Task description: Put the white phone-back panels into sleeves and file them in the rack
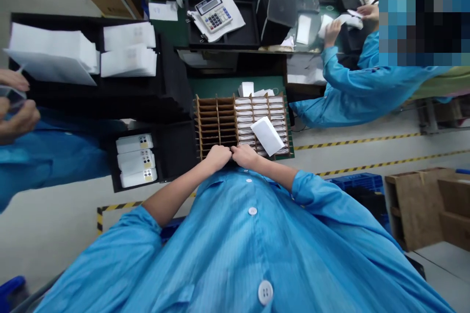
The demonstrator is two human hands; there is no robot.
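My left hand (219,158) and my right hand (245,156) are close together at the near edge of a brown partitioned box (217,122). Both are closed with fingers curled; a small dark spot shows between them, and what they grip, if anything, is hidden. The box's left columns show bare slots, while its right columns hold white folded packets (244,119) in rows. A white envelope-like packet (268,136) lies aslant on top of those, just beyond my right hand.
White stacks (55,54) stand on a black tray at left, above a black bin of printed white packs (135,160). A calculator (214,12) lies on papers beyond. One co-worker's hand (16,107) is at left; another's hands (333,33) hold a white item at right.
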